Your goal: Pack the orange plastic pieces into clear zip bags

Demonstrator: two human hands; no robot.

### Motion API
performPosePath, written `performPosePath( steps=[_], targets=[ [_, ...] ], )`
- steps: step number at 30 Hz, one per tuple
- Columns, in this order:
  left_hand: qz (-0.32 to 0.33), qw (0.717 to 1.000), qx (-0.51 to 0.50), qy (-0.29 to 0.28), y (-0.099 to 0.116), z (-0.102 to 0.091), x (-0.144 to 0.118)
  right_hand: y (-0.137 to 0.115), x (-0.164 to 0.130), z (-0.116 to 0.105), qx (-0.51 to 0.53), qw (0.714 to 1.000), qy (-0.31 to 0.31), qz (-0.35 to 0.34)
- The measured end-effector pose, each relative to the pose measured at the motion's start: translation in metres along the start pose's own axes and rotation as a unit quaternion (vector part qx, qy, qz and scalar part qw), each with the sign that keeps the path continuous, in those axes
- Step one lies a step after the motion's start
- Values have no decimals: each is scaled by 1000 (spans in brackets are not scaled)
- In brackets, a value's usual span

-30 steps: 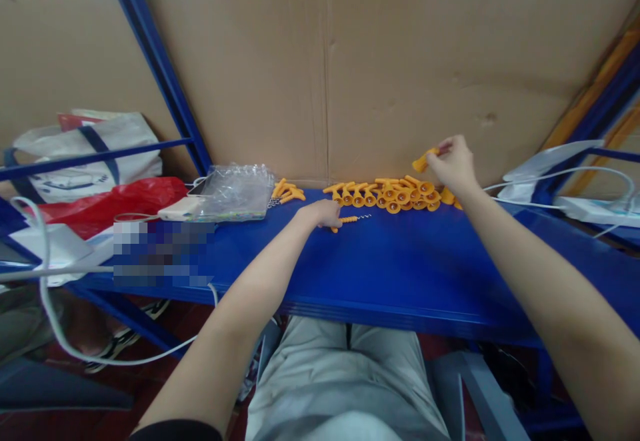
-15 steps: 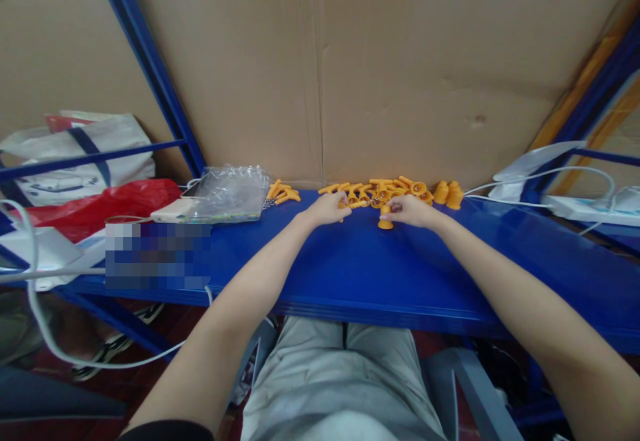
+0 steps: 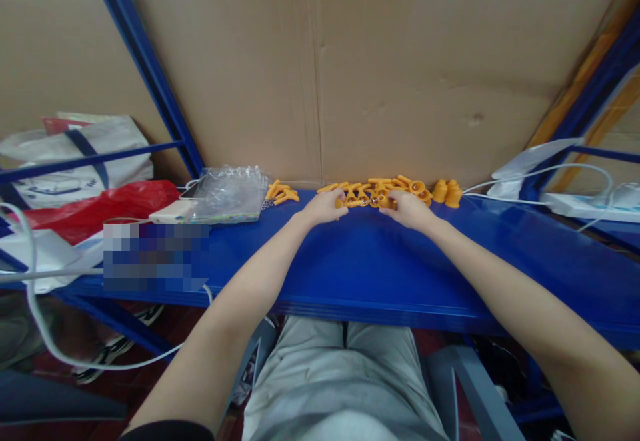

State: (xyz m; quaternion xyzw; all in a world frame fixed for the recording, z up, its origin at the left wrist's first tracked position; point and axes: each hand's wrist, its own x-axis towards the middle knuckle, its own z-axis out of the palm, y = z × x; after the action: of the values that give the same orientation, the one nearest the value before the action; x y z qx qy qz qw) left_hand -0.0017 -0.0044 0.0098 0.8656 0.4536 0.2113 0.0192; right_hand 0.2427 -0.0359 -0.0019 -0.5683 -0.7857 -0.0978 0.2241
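My left hand (image 3: 325, 206) is closed at the front of a row of orange plastic pieces, its fingertips pinching a small orange piece (image 3: 341, 212) that is mostly hidden. To the right, my right hand (image 3: 411, 210) closes thumb and fingers round an orange bell-shaped piece (image 3: 389, 204), most of it covered by the hand. Between and behind both hands lie several orange pieces with flared cups and T-shaped handles (image 3: 363, 191), with short metal chains among them. Two orange bell-shaped caps (image 3: 447, 192) stand upright right of the pile.
More orange handles (image 3: 283, 192) with chain lie left on the blue table (image 3: 360, 268). Clear plastic bags (image 3: 230, 194), a red bag (image 3: 110, 204) and a white cable (image 3: 35, 308) occupy the left side. Cardboard (image 3: 320, 81) walls the back. A white power strip (image 3: 585, 206) sits right.
The orange bell-shaped piece in my right hand stood with its flared base on the table; now it is raised towards the pile and largely covered by the hand. My left hand has hardly moved.
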Motion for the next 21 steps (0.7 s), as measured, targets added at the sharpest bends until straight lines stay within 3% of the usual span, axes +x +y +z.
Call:
performPosePath(
  steps=[5,11,17,21],
  targets=[
    [-4,1000,8,22,-1,0,0,4,0,1,3,1000,15,-21],
    [-3,996,43,80,5,-3,-1,10,-1,1,-6,996,77,-43],
    [0,997,44,57,17,-6,-4,0,-5,-4,-55,991,96,-72],
    [11,997,48,63,23,-7,-6,-10,-6,-2,-33,987,102,-117]
  ],
)
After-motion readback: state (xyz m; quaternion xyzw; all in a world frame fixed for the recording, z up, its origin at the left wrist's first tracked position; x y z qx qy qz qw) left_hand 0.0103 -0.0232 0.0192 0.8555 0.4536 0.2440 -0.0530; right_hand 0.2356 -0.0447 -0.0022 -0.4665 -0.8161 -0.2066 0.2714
